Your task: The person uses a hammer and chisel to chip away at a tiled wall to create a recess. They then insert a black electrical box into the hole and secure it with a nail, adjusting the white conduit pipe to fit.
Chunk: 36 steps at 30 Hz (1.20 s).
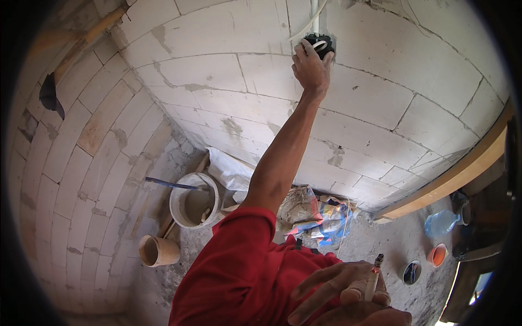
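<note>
My left arm in a red sleeve (239, 233) reaches up to the pale block wall. At its end my left hand (312, 69) is closed over a black electrical box (327, 39) set in the wall, fingers on its left and lower side and thumb at the right. A white cable loop (321, 46) shows inside the box, and a white conduit (315, 19) enters from above. My right hand (340, 285) is in front of my body at the lower right. Between its fingers it holds a lit cigarette (372, 286), glowing tip up.
On the dusty floor at left stand a white bucket of grey mix (173, 204) with a dark-handled tool and a smaller bucket (169, 252). Colourful sacking (331, 217) lies below the wall. At right are a large clear bottle (439, 224), an orange container (437, 255) and a wooden beam (446, 187).
</note>
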{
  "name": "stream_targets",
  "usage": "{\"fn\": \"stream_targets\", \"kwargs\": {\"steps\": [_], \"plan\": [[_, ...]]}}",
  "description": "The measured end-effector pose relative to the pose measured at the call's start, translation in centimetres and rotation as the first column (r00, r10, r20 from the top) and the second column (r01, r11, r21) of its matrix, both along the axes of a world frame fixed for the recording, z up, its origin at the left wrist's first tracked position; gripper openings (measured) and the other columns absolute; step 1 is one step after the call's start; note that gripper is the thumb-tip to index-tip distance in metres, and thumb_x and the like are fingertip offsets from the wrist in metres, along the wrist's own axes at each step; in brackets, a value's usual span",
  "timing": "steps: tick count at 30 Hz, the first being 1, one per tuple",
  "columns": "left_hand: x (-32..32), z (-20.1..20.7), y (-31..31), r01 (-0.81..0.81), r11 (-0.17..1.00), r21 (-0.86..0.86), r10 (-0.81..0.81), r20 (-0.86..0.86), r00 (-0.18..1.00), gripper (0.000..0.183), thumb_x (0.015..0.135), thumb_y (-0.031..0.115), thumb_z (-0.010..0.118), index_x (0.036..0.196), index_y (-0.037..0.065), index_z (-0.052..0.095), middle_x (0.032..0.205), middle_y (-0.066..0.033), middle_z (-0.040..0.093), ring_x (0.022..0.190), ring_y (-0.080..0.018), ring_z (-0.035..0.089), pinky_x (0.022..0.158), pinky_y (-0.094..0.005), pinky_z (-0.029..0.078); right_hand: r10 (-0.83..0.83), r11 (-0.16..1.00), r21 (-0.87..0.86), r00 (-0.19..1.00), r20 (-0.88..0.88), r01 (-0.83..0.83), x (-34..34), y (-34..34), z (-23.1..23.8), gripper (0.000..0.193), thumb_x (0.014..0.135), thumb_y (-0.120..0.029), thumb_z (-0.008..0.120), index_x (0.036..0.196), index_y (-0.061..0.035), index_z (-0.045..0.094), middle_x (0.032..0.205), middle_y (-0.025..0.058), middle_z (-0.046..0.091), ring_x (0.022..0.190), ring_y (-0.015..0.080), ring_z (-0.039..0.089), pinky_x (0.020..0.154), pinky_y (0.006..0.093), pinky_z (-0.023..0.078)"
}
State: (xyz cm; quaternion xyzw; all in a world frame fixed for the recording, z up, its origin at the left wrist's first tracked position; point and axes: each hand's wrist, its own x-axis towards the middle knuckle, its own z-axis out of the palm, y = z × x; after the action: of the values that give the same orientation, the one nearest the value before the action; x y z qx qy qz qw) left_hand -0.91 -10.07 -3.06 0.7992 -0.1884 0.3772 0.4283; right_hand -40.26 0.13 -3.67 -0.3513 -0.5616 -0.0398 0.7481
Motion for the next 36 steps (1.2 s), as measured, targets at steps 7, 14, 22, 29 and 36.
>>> {"fn": "stream_targets", "kwargs": {"steps": [7, 14, 22, 29, 36], "plan": [[-0.4, -0.2, 0.1, 0.048, 0.999, -0.001, -0.048, 0.010, 0.999, 0.098, 0.079, 0.042, 0.086, 0.148, -0.006, 0.034, 0.136, -0.0222, 0.047, 0.115, -0.0406, 0.056, 0.090, -0.0503, 0.053, 0.001, 1.000, 0.008, 1.000, 0.009, -0.001, -0.6, 0.3, 0.0, 0.063, 0.102, -0.053, 0.039, 0.153, -0.0159, 0.033, 0.145, 0.0197, 0.045, 0.094, 0.0445, 0.070, 0.088, 0.0591, 0.052], [0.9, -0.7, 0.1, 0.154, 0.983, -0.103, -0.148, 0.062, 0.987, 0.093, 0.078, 0.034, 0.086, 0.144, -0.003, 0.033, 0.130, -0.0234, 0.044, 0.118, -0.0434, 0.051, 0.092, -0.0511, 0.054, -0.019, 1.000, -0.006, 1.000, 0.014, 0.019, -1.5, 0.7, 0.2, 0.065, 0.103, -0.055, 0.035, 0.156, -0.0167, 0.028, 0.150, 0.0201, 0.041, 0.095, 0.0457, 0.070, 0.089, 0.0604, 0.051], [-1.3, 0.3, 1.3, 0.062, 0.989, -0.138, -0.060, 0.016, 0.998, 0.084, 0.076, 0.038, 0.080, 0.135, -0.006, 0.039, 0.119, -0.0224, 0.044, 0.110, -0.0404, 0.048, 0.091, -0.0532, 0.048, -0.050, 0.998, -0.025, 0.999, 0.010, 0.050, -1.3, 1.0, 0.5, 0.068, 0.104, -0.057, 0.030, 0.159, -0.0176, 0.024, 0.155, 0.0205, 0.037, 0.097, 0.0471, 0.070, 0.090, 0.0618, 0.051], [-5.3, 2.5, -0.1, 0.231, 0.791, -0.567, -0.458, -0.298, 0.838, 0.092, 0.083, 0.040, 0.072, 0.150, -0.005, 0.028, 0.125, -0.0249, 0.041, 0.110, -0.0434, 0.056, 0.091, -0.0502, 0.052, -0.101, 0.992, -0.072, 0.995, 0.001, 0.101, 0.2, 1.3, 1.1, 0.070, 0.105, -0.060, 0.026, 0.162, -0.0184, 0.019, 0.160, 0.0208, 0.034, 0.098, 0.0483, 0.070, 0.091, 0.0630, 0.050], [-5.3, -0.4, -1.6, 0.307, 0.785, -0.538, -0.381, -0.028, 0.924, 0.093, 0.091, 0.032, 0.074, 0.156, -0.004, 0.018, 0.129, -0.0261, 0.039, 0.115, -0.0394, 0.050, 0.097, -0.0457, 0.047, -0.328, 0.945, -0.032, 0.936, -0.128, 0.326, 2.6, 2.1, 2.8, 0.072, 0.106, -0.061, 0.020, 0.164, -0.0191, 0.014, 0.167, 0.0165, 0.024, 0.094, 0.0483, 0.071, 0.091, 0.0644, 0.050]]}}
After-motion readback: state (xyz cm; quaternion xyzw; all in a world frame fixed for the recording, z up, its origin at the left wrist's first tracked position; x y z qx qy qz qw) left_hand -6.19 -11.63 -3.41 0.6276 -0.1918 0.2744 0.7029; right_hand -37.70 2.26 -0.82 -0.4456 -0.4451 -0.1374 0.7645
